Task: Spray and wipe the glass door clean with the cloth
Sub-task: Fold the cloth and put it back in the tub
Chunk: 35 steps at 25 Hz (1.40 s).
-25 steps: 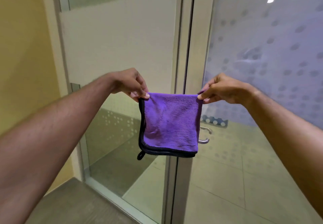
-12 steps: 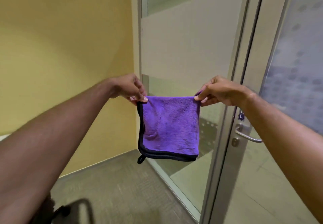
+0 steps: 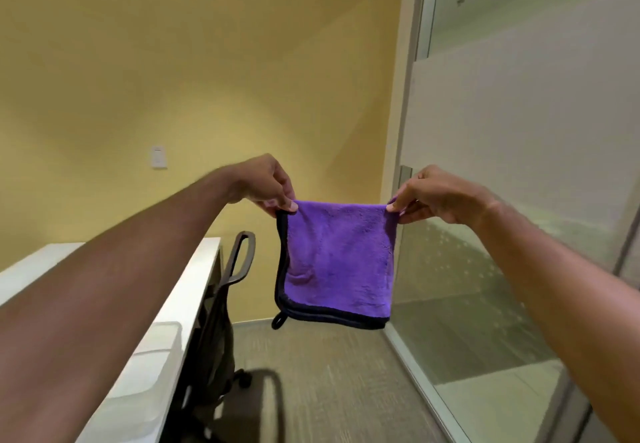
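Note:
A purple cloth (image 3: 341, 259) with black trim hangs folded in the air in front of me. My left hand (image 3: 266, 183) pinches its upper left corner and my right hand (image 3: 438, 197) pinches its upper right corner. A small black loop dangles from the cloth's lower left corner. The glass panel (image 3: 519, 131) with a frosted band stands to the right, behind my right hand and apart from the cloth. No spray bottle is in view.
A yellow wall (image 3: 207, 79) faces me, with a white switch plate (image 3: 159, 157) on it. A white desk (image 3: 180, 287) runs along the left, with a black office chair (image 3: 221, 321) tucked beside it. Grey carpet (image 3: 329, 390) covers the floor.
The view has swung left, away from the door with its handle, toward the yellow wall and desk. Both hands keep the cloth stretched between them as before.

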Tool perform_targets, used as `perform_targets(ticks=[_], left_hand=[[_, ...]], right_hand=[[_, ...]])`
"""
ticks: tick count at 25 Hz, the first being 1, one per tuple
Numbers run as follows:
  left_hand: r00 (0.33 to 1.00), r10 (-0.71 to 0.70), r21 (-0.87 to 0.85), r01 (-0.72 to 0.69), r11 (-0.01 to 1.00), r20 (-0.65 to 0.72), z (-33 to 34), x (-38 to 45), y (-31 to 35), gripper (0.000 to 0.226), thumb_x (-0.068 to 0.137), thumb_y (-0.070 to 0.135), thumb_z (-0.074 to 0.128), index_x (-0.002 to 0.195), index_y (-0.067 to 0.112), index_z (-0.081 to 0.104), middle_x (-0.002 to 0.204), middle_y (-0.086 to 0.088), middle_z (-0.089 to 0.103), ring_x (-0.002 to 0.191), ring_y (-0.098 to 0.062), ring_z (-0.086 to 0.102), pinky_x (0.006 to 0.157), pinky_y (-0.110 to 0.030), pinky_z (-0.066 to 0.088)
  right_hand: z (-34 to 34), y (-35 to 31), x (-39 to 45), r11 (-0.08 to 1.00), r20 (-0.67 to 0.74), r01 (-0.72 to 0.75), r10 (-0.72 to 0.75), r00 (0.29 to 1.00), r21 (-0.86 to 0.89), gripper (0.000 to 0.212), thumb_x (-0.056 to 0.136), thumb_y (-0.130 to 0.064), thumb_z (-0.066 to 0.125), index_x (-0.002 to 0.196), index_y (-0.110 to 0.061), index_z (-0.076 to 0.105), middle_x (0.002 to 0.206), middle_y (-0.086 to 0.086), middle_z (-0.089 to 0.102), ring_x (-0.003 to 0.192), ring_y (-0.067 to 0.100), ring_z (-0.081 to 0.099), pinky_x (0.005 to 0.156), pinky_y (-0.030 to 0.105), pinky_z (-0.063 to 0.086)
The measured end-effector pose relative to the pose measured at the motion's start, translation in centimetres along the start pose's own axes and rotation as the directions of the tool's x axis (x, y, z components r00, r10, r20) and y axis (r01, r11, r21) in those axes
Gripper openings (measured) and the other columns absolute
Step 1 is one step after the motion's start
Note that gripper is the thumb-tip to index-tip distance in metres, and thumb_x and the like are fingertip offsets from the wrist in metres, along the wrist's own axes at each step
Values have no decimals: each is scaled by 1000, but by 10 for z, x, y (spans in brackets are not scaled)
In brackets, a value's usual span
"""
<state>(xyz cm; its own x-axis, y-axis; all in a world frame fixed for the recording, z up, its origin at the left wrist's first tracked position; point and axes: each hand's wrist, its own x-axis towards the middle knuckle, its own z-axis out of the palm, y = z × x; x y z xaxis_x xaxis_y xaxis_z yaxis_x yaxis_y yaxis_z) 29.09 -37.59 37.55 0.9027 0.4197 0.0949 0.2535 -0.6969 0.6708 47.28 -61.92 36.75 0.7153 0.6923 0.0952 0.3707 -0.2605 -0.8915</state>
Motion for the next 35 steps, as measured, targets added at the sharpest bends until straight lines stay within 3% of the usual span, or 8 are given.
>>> perform_targets(ticks=[10,17,26,30,35], left_hand=[[973,-127,61,141,988,-191,-137,-93,-165,11,70,4,83,78,4,76,76,-12,74,71,-22,74,61,-24,58],[940,-166,87,200,976,-299,-193,-125,-243,11,70,3,83,78,5,75,74,-12,73,66,-18,73,57,-21,56],[916,-225,97,271,958,-332,-231,-90,-295,13,67,4,86,76,8,76,65,-4,73,60,-13,72,54,-17,54],[921,-241,127,290,948,-305,-247,-56,-304,17,65,3,86,76,10,76,61,1,73,62,-13,72,55,-17,54],[924,-253,258,328,909,-286,-254,-21,-320,13,69,7,83,76,17,77,66,5,75,64,-6,72,51,-11,49]], right_hand=[[223,-67,51,989,158,99,-115,981,107,17,71,13,74,62,-2,75,63,12,73,62,20,73,57,27,61],[327,-101,88,980,251,157,-183,951,119,20,71,13,74,60,-4,75,63,12,73,63,22,72,65,31,63],[383,-118,174,967,335,205,-245,910,150,17,72,12,74,65,-4,77,69,15,74,72,26,74,70,33,63],[385,-124,214,963,348,217,-261,901,162,9,74,11,74,81,4,75,78,19,75,78,27,75,69,29,62],[390,-125,250,969,356,202,-241,903,144,16,76,12,74,92,10,72,85,21,75,77,25,75,64,24,61]])
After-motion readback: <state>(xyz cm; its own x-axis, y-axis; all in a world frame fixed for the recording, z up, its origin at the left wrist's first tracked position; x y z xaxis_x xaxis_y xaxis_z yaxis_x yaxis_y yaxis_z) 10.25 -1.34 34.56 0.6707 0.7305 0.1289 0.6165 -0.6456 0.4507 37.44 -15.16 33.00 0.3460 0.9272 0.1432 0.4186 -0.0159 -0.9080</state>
